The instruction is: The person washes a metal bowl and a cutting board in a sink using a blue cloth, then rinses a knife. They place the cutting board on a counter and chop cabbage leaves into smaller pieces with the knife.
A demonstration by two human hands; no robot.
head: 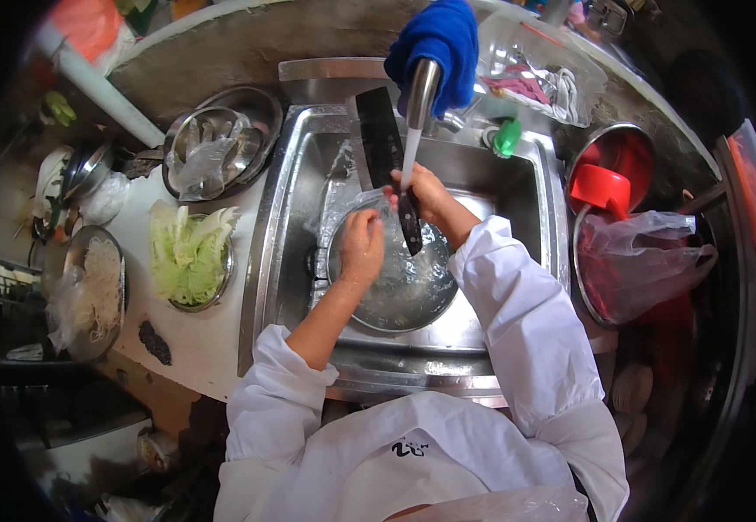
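Observation:
A cleaver (380, 143) with a dark, wet blade points away from me over a stainless steel sink (270, 274). My right hand (429, 194) grips it where the black riveted handle (409, 225) joins the blade. Water runs from the faucet (424, 91) onto that spot and splashes left of the blade. Left of the handle, my left hand (361, 245) is loosely curled, with nothing visible in it. Below both hands stands a round metal basin (394, 326) of water in the sink.
A blue cloth (443, 52) wraps the faucet. Leafy lettuce (188, 254) in a bowl, noodles (102, 280) on a tray and metal bowls holding a plastic bag (203, 166) are at left. A green bottle (507, 138) stands behind the sink; a red dipper (600, 188) is at right.

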